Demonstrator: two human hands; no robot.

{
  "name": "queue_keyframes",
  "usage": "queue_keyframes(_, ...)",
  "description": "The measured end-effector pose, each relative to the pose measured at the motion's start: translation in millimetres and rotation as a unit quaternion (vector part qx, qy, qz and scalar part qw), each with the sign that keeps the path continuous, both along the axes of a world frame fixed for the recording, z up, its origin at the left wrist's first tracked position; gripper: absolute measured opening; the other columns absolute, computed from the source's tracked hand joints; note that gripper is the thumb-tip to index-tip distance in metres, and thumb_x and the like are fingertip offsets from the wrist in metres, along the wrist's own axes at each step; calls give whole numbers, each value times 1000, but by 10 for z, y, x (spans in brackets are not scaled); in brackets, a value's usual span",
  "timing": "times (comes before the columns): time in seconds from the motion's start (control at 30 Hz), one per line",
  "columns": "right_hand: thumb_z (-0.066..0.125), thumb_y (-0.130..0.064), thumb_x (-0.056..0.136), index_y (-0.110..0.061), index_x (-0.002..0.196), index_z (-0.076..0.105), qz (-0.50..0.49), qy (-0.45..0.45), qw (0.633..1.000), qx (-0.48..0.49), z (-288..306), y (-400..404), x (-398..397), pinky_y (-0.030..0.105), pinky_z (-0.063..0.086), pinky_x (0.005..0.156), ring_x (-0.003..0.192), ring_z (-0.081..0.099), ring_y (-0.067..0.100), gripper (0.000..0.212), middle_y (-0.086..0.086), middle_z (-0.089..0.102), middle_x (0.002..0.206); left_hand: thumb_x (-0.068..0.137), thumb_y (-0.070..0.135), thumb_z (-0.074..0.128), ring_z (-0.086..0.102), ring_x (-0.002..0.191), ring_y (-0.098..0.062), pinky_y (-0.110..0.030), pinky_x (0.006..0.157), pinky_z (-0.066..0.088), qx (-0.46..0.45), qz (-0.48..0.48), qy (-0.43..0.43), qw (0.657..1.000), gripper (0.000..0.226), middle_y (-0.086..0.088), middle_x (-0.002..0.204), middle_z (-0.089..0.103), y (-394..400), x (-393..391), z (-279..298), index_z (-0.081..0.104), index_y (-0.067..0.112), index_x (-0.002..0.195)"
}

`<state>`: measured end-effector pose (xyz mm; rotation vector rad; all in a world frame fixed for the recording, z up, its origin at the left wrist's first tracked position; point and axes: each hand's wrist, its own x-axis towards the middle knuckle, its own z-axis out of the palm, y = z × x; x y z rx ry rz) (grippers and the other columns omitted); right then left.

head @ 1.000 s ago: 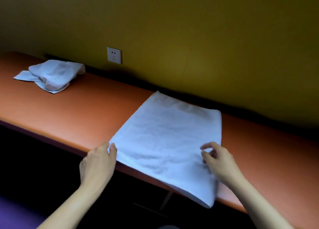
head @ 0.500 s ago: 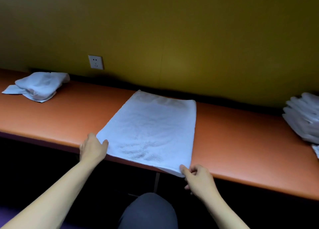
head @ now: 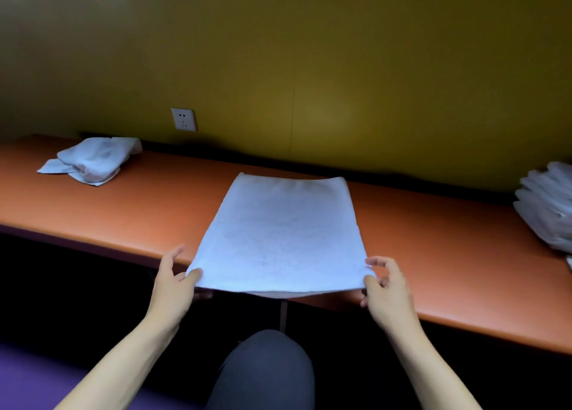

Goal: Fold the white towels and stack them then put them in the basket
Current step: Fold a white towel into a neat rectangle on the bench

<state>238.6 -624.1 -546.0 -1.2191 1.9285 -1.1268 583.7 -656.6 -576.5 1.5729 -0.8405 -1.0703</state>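
left hand (head: 173, 281) and right hand (head: 387, 289) pinching towel (head: 281, 233) corners, orange bench (head: 139, 211)

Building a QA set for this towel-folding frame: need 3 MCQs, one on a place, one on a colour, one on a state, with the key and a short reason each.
1. Where does the crumpled towel lie?
A. on the bench at far left, near the wall
B. on the floor
C. on top of the flat towel

2. What colour is the bench top?
A. grey
B. orange
C. white

3. How is the flat towel being handled?
A. it lies untouched
B. one hand presses its middle
C. the left hand and the right hand each pinch a near corner

Answers:
1. A: it sits on the bench below the wall socket, apart from the flat towel.
2. B: the surface is orange against the yellow wall.
3. C: a thumb lies over each near corner, and the near edge is off the bench.
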Motion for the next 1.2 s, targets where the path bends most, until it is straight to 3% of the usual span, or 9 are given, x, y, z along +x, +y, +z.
queue_keyframes(0.13, 60, -9, 89, -21, 81, 71, 5, -41, 999, 1, 101, 111, -178, 29, 46, 61, 50, 62, 16, 18, 5, 71, 65, 95, -1, 52, 66, 81, -15, -33, 74, 60, -34, -29, -42, 998, 33, -7, 95, 72, 227, -89, -1, 75, 21, 103)
queue_keyframes(0.2, 66, -6, 89, -15, 83, 73, 43, -76, 996, 2, 206, 198, -275, 20, 50, 59, 53, 63, 12, 14, 3, 73, 65, 92, -10, 45, 59, 72, -12, -22, 64, 57, -37, -38, 41, 998, 37, -11, 82, 61, 330, -117, 25, 72, 7, 110)
queue_keyframes(0.3, 79, -11, 83, -16, 100, 72, 162, -95, 982, 30, 408, 365, -449, 20, 50, 75, 72, 68, 13, 19, 2, 78, 83, 90, -20, 42, 67, 93, -18, -24, 79, 58, -66, -104, 103, 987, 51, -6, 106, 72, 526, -89, 87, 66, 10, 123)
queue_keyframes(0.5, 85, -9, 73, -15, 85, 75, 143, -21, 987, -68, 561, 425, -705, 15, 46, 66, 66, 60, 14, 17, 7, 74, 73, 90, 9, 72, 69, 83, -13, -13, 76, 51, -153, -67, -85, 982, 15, -1, 84, 77, 706, -80, 200, 76, 23, 93)
queue_keyframes(0.67, 74, -17, 87, -12, 92, 73, 117, -20, 980, -157, 629, 326, -766, 11, 48, 77, 81, 64, 6, 7, -1, 74, 92, 90, 38, 72, 63, 96, -15, -22, 90, 48, -215, -49, -232, 947, 12, 10, 104, 63, 620, -1, 315, 67, 48, 93)
queue_keyframes(0.77, 63, -16, 97, -11, 95, 70, 112, -23, 978, -174, 609, 76, -674, 13, 47, 78, 82, 62, 1, 9, -3, 73, 90, 88, 54, 60, 65, 88, -23, -47, 85, 50, -221, -89, -196, 951, 26, -5, 96, 69, 435, -40, 327, 66, 31, 97)
queue_keyframes(0.83, 59, -19, 100, -16, 93, 70, 81, -26, 980, -177, 545, -169, -612, 13, 47, 72, 77, 61, 0, 13, -4, 72, 86, 87, 56, 57, 57, 71, -18, -41, 70, 47, -219, -90, -163, 958, 36, -17, 80, 66, 254, -113, 335, 63, 20, 92)
queue_keyframes(0.93, 55, -22, 102, -19, 92, 68, 36, -2, 982, -186, 390, -568, -555, 13, 43, 62, 71, 56, 3, 17, -3, 68, 81, 89, 53, 56, 43, 58, -13, -33, 58, 33, -214, -59, -177, 959, 36, -3, 63, 50, -42, -210, 300, 59, 17, 87)
queue_keyframes(1.2, 52, -30, 100, -20, 91, 66, -29, 71, 985, -153, 34, -1519, -526, 34, 43, 74, 86, 62, 21, 19, 1, 68, 85, 97, 37, 59, 51, 65, -31, -36, 57, 37, -158, -3, -271, 949, 26, -10, 65, 57, -894, -356, 198, 58, 17, 80)
